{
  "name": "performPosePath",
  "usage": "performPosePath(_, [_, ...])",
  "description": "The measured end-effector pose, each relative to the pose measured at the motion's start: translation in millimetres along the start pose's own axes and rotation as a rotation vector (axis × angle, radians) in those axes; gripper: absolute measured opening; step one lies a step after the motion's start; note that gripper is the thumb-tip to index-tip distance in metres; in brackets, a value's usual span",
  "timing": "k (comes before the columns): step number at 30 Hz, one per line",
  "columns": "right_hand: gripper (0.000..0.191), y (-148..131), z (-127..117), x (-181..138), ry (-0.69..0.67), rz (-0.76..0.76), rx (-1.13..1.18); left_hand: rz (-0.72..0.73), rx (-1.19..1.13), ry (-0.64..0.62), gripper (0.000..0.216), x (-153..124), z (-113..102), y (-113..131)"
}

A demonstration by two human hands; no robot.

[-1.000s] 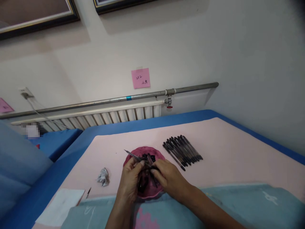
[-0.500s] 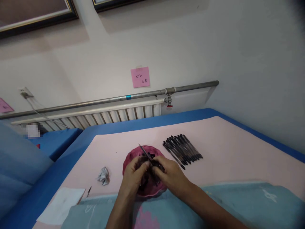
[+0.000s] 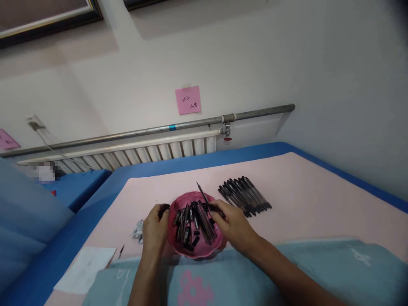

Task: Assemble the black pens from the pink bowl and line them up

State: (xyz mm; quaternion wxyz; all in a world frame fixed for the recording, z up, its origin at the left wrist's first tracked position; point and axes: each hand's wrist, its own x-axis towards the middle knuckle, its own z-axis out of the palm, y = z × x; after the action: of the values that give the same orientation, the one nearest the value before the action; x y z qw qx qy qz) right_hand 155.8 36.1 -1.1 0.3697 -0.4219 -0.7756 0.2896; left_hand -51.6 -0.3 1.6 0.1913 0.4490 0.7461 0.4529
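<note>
In front of me a wavy-rimmed dark pink bowl (image 3: pixel 219 248) holds dark pen parts (image 3: pixel 188 227), among them black caps and thin tubes. My right hand (image 3: pixel 234 221), at the bowl's right rim, is closed on a dark pen (image 3: pixel 203 193) whose bare pointed tip sticks up and to the left. My left hand (image 3: pixel 154 229) is closed beside the bowl's left rim. Something small and black shows at its fingertips, too unclear to name. Right of the bowl lies a row of capped black pens (image 3: pixel 245 195), side by side.
A crumpled grey-white wad (image 3: pixel 138 230) lies partly behind my left hand. White paper (image 3: pixel 84 270) and a small dark pen-like piece (image 3: pixel 121 251) are at the left. Pink sheeting (image 3: pixel 306 199) covers the blue-edged table; teal patterned cloth (image 3: pixel 255 276) lies nearest me. A radiator (image 3: pixel 153 153) stands behind.
My hands have come apart: the left moved left to outside the bowl, the right moved slightly right with the pen. The bowl's contents now show between them.
</note>
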Motion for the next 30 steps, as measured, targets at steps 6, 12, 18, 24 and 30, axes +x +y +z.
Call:
performPosePath(6, [0.019, 1.3, 0.0, 0.7, -0.017, 0.005, -0.037, 0.184, 0.245, -0.041, 0.020, -7.0, 9.1, 6.7])
performPosePath(12, [0.019, 1.8, 1.2, 0.4, -0.017, 0.019, -0.071, 0.277, 0.456, -0.026, 0.021, -4.2, 12.7, 3.2])
performPosePath(18, [0.019, 1.9, 0.6, -0.4, -0.023, 0.000, -0.071, 0.329, 0.615, -0.127, 0.022, -5.1, 15.3, 6.7])
performPosePath(24, [0.020, 0.9, -0.1, 0.3, -0.038, 0.016, -0.076, 0.317, 0.661, -0.113, 0.023, -8.1, 17.8, 9.3])
performPosePath(30, [0.021, 0.9, -0.2, 0.4, -0.042, 0.015, -0.060, 0.286, 0.627, 0.023, 0.026, 0.6, 6.0, -2.4])
